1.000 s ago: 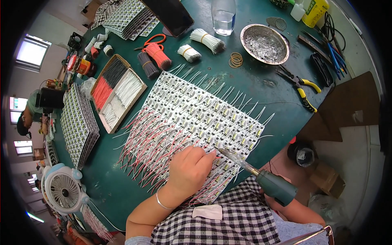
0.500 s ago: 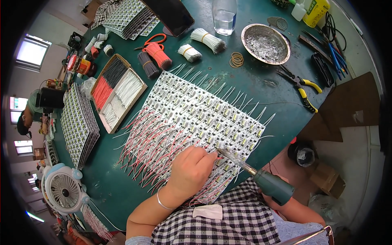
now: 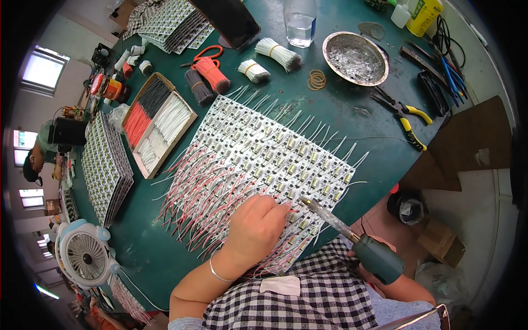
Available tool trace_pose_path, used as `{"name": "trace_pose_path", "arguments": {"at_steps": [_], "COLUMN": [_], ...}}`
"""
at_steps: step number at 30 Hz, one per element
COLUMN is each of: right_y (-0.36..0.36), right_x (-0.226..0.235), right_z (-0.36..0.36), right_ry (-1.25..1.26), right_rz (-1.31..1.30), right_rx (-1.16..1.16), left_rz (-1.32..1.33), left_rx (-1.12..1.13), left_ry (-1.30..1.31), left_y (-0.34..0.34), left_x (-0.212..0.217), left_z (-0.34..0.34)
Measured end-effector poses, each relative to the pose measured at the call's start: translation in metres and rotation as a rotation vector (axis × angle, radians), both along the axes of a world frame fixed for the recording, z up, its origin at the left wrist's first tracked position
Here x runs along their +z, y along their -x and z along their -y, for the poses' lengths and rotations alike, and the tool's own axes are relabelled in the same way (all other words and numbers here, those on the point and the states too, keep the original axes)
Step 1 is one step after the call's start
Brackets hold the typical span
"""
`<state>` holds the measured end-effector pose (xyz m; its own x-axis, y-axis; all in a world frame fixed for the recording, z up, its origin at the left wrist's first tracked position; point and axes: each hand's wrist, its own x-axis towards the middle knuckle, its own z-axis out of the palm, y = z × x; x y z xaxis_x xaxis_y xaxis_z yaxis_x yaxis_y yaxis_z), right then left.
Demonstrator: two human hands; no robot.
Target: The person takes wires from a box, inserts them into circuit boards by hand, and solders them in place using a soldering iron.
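A white panel of small circuit boards (image 3: 308,148) lies on the green table, with thin red and white wires standing out along its rows. Over its lower middle my left hand (image 3: 254,225) is closed in a pinch, and a thin red wire (image 3: 293,211) shows at its fingertips. My right hand (image 3: 367,273), mostly hidden behind the handle, grips a green soldering iron (image 3: 379,258). The iron's tip hovers near the boards, just right of my left fingertips; I cannot tell whether it touches.
Left of the panel is a box of sorted wires (image 3: 159,124); beyond are bundled wires (image 3: 214,76) and orange scissors (image 3: 208,55). A metal bowl (image 3: 330,52), pliers (image 3: 410,124) and a bottle (image 3: 300,25) stand farther back. Stacked panels (image 3: 104,170) and a fan (image 3: 86,256) are left.
The soldering iron has moved slightly right, and its tip has drawn away from my left fingertips. My left hand has shifted only a little to the left.
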<state>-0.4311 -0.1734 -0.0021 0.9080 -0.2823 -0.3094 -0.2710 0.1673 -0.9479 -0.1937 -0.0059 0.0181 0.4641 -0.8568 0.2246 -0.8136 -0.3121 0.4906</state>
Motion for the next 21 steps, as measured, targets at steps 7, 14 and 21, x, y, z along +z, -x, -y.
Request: {"name": "trace_pose_path", "arguments": {"at_steps": [7, 14, 21], "right_y": [0.009, 0.030, 0.015], "right_x": [-0.005, -0.019, -0.025], "right_z": [0.002, 0.004, 0.004], "right_ry": [0.138, 0.357, 0.673], "right_rz": [-0.079, 0.029, 0.274], "right_rx": [-0.058, 0.046, 0.086], "left_rz": [0.057, 0.158, 0.117], "left_rx": [0.012, -0.059, -0.039], "left_ry": [0.013, 0.048, 0.042], "left_y": [0.003, 0.014, 0.014], "left_x": [0.002, 0.011, -0.004], "left_z": [-0.001, 0.004, 0.006]}}
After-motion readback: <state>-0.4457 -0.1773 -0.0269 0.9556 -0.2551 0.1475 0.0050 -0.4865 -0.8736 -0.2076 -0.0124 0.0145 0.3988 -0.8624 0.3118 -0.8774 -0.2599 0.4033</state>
